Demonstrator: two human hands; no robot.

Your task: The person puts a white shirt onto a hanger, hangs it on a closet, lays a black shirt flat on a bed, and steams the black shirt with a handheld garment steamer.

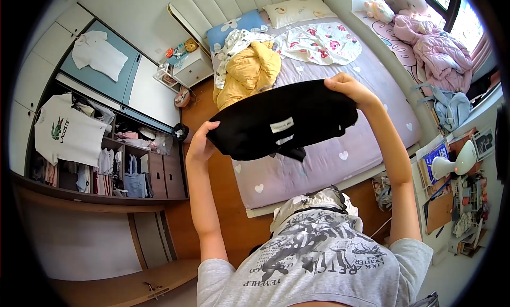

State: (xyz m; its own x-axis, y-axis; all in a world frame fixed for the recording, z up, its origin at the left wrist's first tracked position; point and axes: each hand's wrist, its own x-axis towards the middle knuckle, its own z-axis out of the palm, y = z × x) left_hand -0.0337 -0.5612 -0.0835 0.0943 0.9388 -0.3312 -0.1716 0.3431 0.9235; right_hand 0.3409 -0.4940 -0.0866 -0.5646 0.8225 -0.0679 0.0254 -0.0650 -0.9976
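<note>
A black garment is stretched out in the air between my two hands, over the near side of the bed. A white label shows at its middle, and a dark strip of cloth hangs below it; its exact kind I cannot make out. My left hand grips its left end, thumb on top. At the upper right end, my right hand pinches the edge between thumb and fingers. Both arms reach forward, and the cloth hides part of the bed behind it.
On the bed lie a yellow jacket, a floral cloth and pillows. An open wardrobe with hung clothes stands left, a white nightstand behind it. To the right are a pink jacket and a cluttered desk with a white lamp.
</note>
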